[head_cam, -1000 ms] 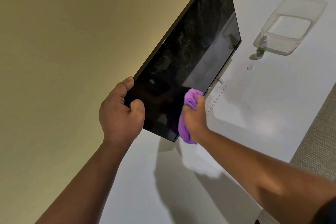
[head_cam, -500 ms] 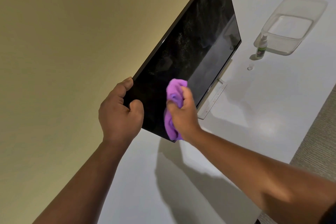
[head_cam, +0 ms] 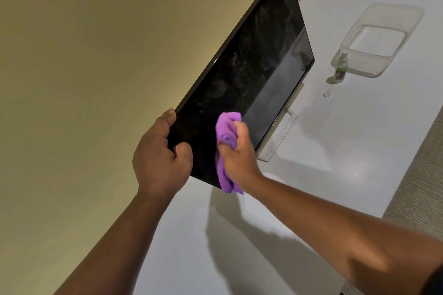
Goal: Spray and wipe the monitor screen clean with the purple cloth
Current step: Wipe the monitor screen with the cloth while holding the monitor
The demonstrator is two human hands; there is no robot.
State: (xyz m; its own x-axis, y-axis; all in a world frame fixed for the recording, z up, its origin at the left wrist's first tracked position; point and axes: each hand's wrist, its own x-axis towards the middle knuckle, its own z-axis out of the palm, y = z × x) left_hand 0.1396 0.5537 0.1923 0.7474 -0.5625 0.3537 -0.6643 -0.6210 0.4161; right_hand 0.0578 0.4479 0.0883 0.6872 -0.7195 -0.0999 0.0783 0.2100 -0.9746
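A black monitor (head_cam: 254, 67) stands on a white table, its dark screen streaked with smears in the upper half. My left hand (head_cam: 160, 158) grips the screen's near left edge, thumb on the front glass. My right hand (head_cam: 237, 158) holds a bunched purple cloth (head_cam: 226, 127) pressed against the lower part of the screen near that edge. The small spray bottle (head_cam: 340, 67) stands upright on the table to the right of the monitor, beside the clear tub.
A clear plastic tub (head_cam: 381, 38) sits at the back right of the white table (head_cam: 335, 151). A small clear cap (head_cam: 326, 93) lies near the bottle. The monitor's stand (head_cam: 279, 136) rests under the screen. A yellow wall (head_cam: 84, 55) fills the left.
My right hand has carried the purple cloth leftward and upward across the lower screen, from near the bottom right rim toward my left hand. My left hand has kept its grip.
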